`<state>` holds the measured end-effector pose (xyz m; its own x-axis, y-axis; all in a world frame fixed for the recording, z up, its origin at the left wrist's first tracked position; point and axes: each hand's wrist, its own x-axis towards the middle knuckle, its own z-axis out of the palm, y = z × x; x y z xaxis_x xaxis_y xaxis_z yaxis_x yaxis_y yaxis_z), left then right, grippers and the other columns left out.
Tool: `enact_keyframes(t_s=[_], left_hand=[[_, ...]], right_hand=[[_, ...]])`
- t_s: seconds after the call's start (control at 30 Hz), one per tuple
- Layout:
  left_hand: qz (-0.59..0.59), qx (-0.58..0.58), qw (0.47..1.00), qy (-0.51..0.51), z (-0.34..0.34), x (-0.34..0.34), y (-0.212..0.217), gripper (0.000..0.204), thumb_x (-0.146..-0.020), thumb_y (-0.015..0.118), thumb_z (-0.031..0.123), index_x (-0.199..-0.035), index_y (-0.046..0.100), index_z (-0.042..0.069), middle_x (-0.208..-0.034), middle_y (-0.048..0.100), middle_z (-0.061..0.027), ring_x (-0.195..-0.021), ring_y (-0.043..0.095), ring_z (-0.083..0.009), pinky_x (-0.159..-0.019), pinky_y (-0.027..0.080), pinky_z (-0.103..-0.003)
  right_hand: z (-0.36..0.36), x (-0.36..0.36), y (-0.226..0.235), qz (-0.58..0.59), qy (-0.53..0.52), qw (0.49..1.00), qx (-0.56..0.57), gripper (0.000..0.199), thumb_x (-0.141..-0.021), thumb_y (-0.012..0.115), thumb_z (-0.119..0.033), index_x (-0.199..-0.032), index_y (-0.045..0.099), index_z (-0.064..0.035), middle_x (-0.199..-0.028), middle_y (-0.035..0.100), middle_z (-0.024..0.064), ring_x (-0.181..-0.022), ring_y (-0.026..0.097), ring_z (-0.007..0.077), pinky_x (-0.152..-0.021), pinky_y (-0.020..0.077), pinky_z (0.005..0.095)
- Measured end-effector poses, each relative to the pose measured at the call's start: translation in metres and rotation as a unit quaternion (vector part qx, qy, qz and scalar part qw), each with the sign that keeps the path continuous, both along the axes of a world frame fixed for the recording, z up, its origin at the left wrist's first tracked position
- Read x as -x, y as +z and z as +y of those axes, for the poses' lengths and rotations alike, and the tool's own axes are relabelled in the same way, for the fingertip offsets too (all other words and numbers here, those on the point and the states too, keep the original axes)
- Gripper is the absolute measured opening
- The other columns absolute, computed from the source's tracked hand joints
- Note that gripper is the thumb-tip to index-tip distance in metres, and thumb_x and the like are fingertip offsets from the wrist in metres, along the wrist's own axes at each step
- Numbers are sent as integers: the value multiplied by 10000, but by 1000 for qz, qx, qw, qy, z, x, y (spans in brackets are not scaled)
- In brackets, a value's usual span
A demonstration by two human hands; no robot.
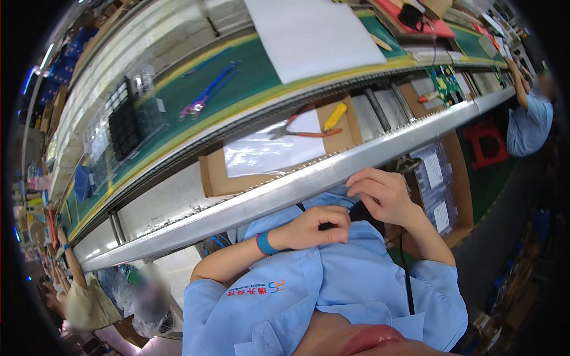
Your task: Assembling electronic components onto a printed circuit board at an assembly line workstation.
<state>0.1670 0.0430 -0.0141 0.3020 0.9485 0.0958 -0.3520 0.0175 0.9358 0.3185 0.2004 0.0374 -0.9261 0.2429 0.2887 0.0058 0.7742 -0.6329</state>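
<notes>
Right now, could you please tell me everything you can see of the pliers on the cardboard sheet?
The pliers lie flat on a clear plastic sleeve that rests on a brown cardboard sheet, on the ledge behind the metal rail. They have grey metal jaws pointing left and slim orange handles spread slightly apart to the right. A yellow-handled tool lies just beyond them. Neither hand touches them.

the small dark thing [327, 226] pinched by the hands is mostly hidden under curled fingers [332, 221], too small to tell
</notes>
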Motion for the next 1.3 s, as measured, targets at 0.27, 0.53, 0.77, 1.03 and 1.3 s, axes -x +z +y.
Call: enact_keyframes(t_s=[0.27,0.53,0.77,1.03,1.3], left_hand=[[266,-225,928,132,-25,24,44,138,-765,608,-30,-877,617,50,-964,570,-111,-935,559,-291,-831,455,-373],[504,-261,818,95,-15,82,61,88,-736,612,108,-815,614,71,-845,613,-120,-811,607,-317,-686,480,-428],[600,-231,748,161,3,123,16,193,-765,620,148,-942,670,91,-965,652,-106,-855,638,-316,-695,507,-455],[637,-63,756,139,-12,151,-19,264,-755,677,209,-900,612,-2,-1010,553,-182,-825,629,-348,-718,519,-444],[585,-8,807,82,-16,148,-25,197,-799,607,151,-897,625,-19,-1024,541,-191,-865,621,-375,-757,509,-455]], right_hand=[[2,113,29,93,124,982,-110,233,-673,600,63,-858,646,-72,-1001,636,72,-844,654,278,-685,528,347],[1,177,23,56,272,958,-68,160,-725,550,55,-813,630,-51,-908,645,119,-771,646,292,-651,502,332],[27,183,-7,-105,252,961,-49,174,-765,647,-39,-939,637,-42,-833,629,133,-689,616,303,-594,477,363],[64,177,-46,-356,273,889,-94,299,-745,725,-155,-1007,645,-34,-840,664,143,-742,656,310,-676,514,400],[43,187,-6,-469,291,825,-123,440,-876,592,-228,-1265,531,-32,-1072,609,273,-961,602,437,-808,480,478]])
